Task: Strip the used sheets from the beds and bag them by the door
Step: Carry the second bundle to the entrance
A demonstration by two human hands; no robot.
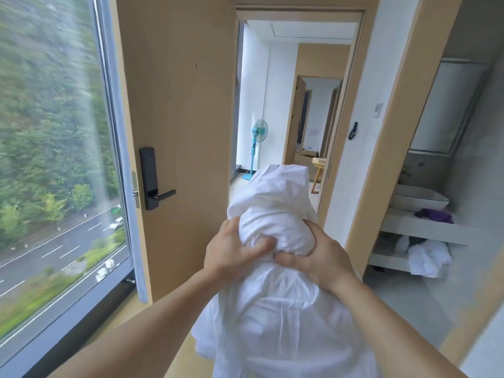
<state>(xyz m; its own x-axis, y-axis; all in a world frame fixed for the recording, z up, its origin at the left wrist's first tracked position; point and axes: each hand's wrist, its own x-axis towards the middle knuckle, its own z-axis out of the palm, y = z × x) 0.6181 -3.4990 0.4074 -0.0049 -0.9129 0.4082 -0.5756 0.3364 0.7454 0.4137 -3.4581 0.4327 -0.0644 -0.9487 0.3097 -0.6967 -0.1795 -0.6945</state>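
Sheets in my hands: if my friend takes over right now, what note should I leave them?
Left hand: shut on the bundle of white sheets, gripping its gathered neck.
Right hand: shut on the same neck, thumb pressed in beside the left.
Where things are: the bundle hangs in front of you, just inside the open door. More white laundry lies on the shelf under the sink.
Done: these sheets are gathered up.
Left: no bag is in view, so find one and bag them by the door. No beds are in view, so check them too.
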